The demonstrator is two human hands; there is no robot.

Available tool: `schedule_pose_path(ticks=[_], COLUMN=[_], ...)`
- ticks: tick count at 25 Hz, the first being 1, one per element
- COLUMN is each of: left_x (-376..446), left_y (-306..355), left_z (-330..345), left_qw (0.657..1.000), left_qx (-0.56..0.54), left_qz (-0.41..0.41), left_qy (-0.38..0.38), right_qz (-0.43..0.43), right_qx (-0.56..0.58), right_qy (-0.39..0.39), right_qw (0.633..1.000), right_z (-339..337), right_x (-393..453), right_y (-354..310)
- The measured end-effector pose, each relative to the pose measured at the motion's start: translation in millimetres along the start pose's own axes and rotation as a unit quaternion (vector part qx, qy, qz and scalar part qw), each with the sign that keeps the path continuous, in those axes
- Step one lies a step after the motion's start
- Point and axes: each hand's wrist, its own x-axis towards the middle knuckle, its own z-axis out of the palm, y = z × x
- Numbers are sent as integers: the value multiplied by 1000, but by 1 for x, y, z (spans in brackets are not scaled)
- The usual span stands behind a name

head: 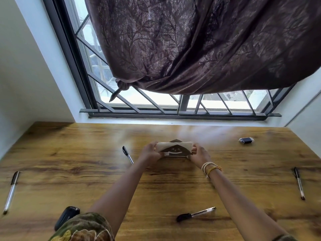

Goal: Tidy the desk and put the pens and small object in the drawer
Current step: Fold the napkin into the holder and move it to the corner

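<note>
Both hands, left [150,152] and right [199,153], have their fingers clamped on the ends of a napkin holder [175,149] at the middle of the wooden worktop [156,180], its long axis running left to right. Four pens lie scattered around: far left [11,192], beside the left hand [127,154], near front [196,214], far right [299,183]. A small dark object [246,140] lies back right.

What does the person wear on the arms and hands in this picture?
Both forearms are bare. The left arm has a short sleeve in green and brown with a pale leaf pattern. The right wrist carries several thin bracelets, cream and yellow. No rings show on the left hand or the right hand.
</note>
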Motion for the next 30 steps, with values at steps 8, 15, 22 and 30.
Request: schedule_pose_path(ticks=[8,15,22,30], left_x=[7,-4,-38,-116], left_y=[-13,-19,-12,-10], left_z=[7,8,-5,-54], left_qw=[999,994,981,950], left_qx=[-23,-84,-173,-271], left_qz=[17,44,18,-40], left_qy=[29,59,80,148], right_qz=[5,-31,-46,-95], right_qx=[14,60,176,207], right_qy=[2,-15,-34,-92], right_qw=[1000,998,983,969], right_z=[7,8,5,21], right_x=[5,-2,-22,-31], right_y=[12,17,10,-50])
